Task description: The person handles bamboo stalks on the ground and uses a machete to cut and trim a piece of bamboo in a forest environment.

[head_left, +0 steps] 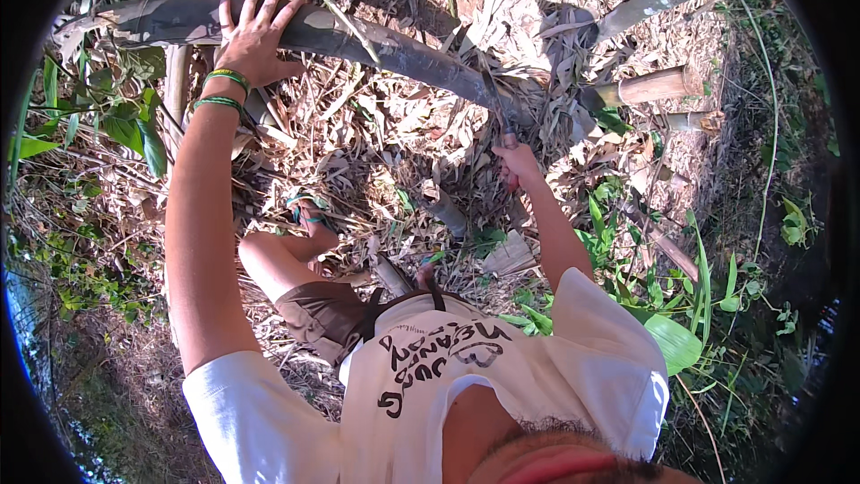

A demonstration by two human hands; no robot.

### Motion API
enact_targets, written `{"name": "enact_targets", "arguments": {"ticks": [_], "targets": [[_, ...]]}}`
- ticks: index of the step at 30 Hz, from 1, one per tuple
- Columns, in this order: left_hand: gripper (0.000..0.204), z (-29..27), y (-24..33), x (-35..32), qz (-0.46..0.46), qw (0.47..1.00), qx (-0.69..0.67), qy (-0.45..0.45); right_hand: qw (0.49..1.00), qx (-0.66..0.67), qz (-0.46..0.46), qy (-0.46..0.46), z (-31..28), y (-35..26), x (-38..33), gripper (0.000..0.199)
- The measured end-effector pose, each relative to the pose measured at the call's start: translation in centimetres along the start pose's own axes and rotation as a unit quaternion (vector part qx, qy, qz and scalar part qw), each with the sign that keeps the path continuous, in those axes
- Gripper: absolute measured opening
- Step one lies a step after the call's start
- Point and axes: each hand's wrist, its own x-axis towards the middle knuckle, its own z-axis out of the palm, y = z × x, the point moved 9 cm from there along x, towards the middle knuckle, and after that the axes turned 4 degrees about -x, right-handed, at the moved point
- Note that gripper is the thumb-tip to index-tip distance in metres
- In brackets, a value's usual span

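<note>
A thick, dark grey-green bamboo pole (403, 61) slants from the far left down to the litter at centre right. My left hand (255, 43) lies on top of its left part, fingers spread and pressed against it. Nearer the pole's lower right end, my right hand (520, 167) is closed round the handle of a machete (497, 108). The narrow dark blade points away from me and lies at or against the pole; whether it has cut in cannot be made out.
Cut bamboo stumps (649, 90) stand to the right, with a short stump (443, 211) near my feet. Dry leaves cover the ground. Green plants (134, 125) grow at left and more at lower right. Other thin poles (176, 81) cross behind the bamboo at left.
</note>
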Motion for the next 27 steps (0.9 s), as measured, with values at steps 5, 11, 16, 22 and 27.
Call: {"name": "enact_targets", "arguments": {"ticks": [5, 11, 16, 22, 27], "targets": [[0.113, 0.4, -0.1, 0.4, -0.01, 1.0, 0.005, 0.005, 0.972, 0.007, -0.226, 0.059, -7.1, -21.6, -6.3, 0.029], [0.112, 0.7, 0.0, 0.7, -0.012, 1.0, 0.01, -0.006, 0.799, 0.292, -0.49, 0.192, -18.0, -43.6, -23.4, 0.031], [0.11, -0.2, -1.0, -0.7, -0.016, 1.0, 0.009, 0.0, 0.824, 0.131, -0.47, 0.289, -6.2, -25.2, -11.8, 0.016], [0.114, 0.2, -0.2, 0.4, -0.004, 1.0, -0.007, -0.001, 0.927, -0.329, -0.145, 0.107, -0.1, -6.9, 0.4, 0.035], [0.113, -0.5, 0.9, 1.0, 0.01, 1.0, 0.013, 0.002, 0.987, -0.09, -0.129, 0.035, -6.7, -15.9, -0.3, 0.039]]}}
